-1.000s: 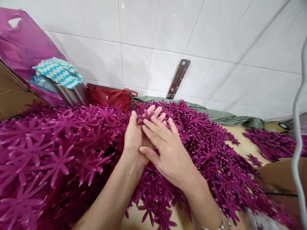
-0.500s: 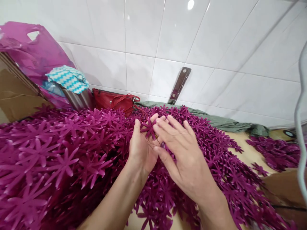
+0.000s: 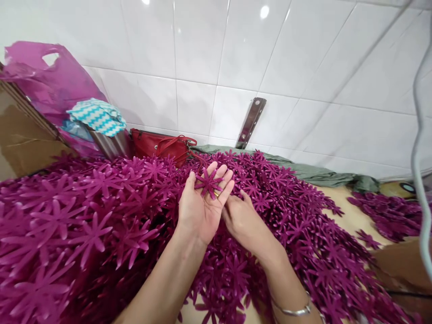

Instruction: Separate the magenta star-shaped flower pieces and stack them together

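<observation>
My left hand (image 3: 201, 211) is turned palm up above the pile, its fingers stretched out. A single purple plastic flower (image 3: 209, 183) with narrow petals lies across those fingers, held there. Against the little-finger side of it is my right hand (image 3: 243, 219), back upward, with its fingers curled down and partly hidden behind the left hand. Whatever those fingers hold, if anything, is out of sight. Both hands are over a large heap of the same purple flowers (image 3: 91, 236), and a bangle (image 3: 299, 311) circles the right wrist.
Behind the heap are a red bag (image 3: 153, 143), a metal container under a blue-and-white cloth (image 3: 97, 116), a pink plastic bag (image 3: 60, 72) and cardboard (image 3: 27, 135). Green fabric (image 3: 317, 173) lies along the tiled wall. A pale cable (image 3: 417, 171) hangs on the right, near more purple pieces (image 3: 391, 213).
My right hand has drawn down and back from over the left palm, its fingers now curled instead of spread. The flower on the left fingers is fully uncovered.
</observation>
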Motion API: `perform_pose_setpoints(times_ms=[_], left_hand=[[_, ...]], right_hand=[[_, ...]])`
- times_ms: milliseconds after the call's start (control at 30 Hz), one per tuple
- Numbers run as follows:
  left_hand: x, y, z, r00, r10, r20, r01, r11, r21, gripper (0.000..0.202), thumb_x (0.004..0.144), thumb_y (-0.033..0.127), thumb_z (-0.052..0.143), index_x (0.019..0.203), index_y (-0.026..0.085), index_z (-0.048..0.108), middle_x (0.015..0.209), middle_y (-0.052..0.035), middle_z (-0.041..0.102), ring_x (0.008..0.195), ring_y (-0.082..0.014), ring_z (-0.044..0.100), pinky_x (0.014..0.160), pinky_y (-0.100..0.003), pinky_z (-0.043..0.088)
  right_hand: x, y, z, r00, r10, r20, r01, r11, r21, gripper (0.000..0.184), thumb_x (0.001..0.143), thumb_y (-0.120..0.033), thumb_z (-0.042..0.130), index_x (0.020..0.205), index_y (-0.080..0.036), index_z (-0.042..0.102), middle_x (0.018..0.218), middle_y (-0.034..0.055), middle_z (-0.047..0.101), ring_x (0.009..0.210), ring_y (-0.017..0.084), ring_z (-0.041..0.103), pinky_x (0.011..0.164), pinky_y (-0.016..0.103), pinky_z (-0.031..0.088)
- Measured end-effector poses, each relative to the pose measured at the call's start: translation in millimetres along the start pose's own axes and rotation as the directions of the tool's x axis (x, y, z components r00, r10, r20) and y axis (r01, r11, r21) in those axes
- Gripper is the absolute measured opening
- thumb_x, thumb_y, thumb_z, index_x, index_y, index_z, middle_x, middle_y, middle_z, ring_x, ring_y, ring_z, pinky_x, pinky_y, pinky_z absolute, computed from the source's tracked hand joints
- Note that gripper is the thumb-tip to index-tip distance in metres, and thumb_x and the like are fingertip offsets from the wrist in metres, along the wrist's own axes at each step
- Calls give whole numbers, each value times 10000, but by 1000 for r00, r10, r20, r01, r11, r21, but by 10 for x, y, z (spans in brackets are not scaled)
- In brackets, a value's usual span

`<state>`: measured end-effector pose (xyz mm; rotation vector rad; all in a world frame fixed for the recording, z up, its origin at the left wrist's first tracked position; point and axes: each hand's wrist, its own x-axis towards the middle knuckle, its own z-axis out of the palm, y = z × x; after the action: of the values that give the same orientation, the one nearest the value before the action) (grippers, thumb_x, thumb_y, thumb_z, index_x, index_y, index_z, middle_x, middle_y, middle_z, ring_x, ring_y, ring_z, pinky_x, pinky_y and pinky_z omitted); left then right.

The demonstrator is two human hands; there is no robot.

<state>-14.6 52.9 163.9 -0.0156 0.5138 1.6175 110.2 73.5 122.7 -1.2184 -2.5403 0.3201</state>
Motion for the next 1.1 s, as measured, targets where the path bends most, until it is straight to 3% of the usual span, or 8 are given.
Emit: perform_pose_setpoints(times_ms=[133, 333, 600, 733, 867, 933, 1000, 1100], left_hand=[[117, -58, -95, 988, 33, -151, -32, 999, 14, 496, 1085, 434, 350, 1080, 129, 742, 1088, -128, 814, 970, -208, 799, 1042, -365, 578], [282, -116, -232, 970, 87, -228, -85, 996, 21, 495, 1092, 430, 336, 1071, 134, 732, 1178, -137, 790, 1024, -204, 783, 1058, -369, 563], [362, -52, -260, 954, 114, -277, -121, 993, -9, 481, 1092, 403, 338, 997, 134, 725, 1048, -124, 798, 943, -186, 782, 1029, -361, 575], [412, -26, -284, 951, 122, -285, -124, 992, 10, 485, 1095, 402, 329, 983, 137, 719, 1024, -113, 793, 905, -172, 776, 1060, -368, 553], [463, -25, -318, 948, 115, -295, -118, 993, 9, 475, 1093, 398, 329, 981, 137, 710, 1013, -113, 788, 922, -177, 775, 1054, -365, 553], [454, -29, -311, 952, 120, -283, -122, 992, 10, 476, 1093, 403, 332, 993, 135, 713, 1031, -117, 788, 948, -181, 775, 1047, -359, 556], [411, -37, -280, 965, 126, -228, -125, 992, 18, 470, 1090, 413, 350, 1019, 131, 720, 1058, -124, 789, 973, -190, 775, 1035, -353, 563], [310, -56, -206, 991, 101, -88, -98, 995, 36, 452, 1075, 430, 402, 1062, 118, 730, 1087, -138, 792, 1014, -216, 774, 1037, -354, 562]], right_hand=[[116, -35, 260, 979, 21, 205, 5, 992, -123, 380, 1055, -232, 379, 1215, -113, 702, 1166, 192, 771, 1138, 311, 693, 1223, 744, 97], [180, -78, 360, 967, 57, 250, -13, 984, -176, 352, 975, -171, 488, 1219, -143, 740, 1181, 181, 779, 1189, 344, 658, 1218, 760, -19], [121, 38, 406, 994, -3, 109, 13, 996, -91, 302, 1043, -165, 422, 1078, -128, 720, 1058, 136, 766, 1061, 271, 691, 1230, 721, 176], [135, 55, 384, 996, -42, 78, 47, 997, -57, 210, 1024, -151, 507, 1003, -139, 715, 1055, 111, 749, 1064, 248, 690, 1242, 643, 249], [84, 69, 201, 992, -93, 81, 91, 996, 24, 74, 956, -155, 655, 986, -177, 719, 1050, 66, 756, 1052, 237, 700, 1212, 578, 351], [28, 78, 64, 993, -120, 16, 120, 992, 38, 81, 946, -182, 687, 1017, -190, 727, 1073, 65, 774, 1047, 245, 713, 1193, 595, 376], [-26, 66, -61, 974, -159, -163, 168, 985, 43, 139, 982, -216, 650, 1096, -199, 728, 1144, 83, 783, 1083, 242, 721, 1195, 583, 389], [-63, -8, -164, 884, -236, -403, 275, 960, 42, 272, 1035, -248, 564, 1271, -197, 689, 1333, 115, 737, 1281, 230, 664, 1248, 534, 354]])
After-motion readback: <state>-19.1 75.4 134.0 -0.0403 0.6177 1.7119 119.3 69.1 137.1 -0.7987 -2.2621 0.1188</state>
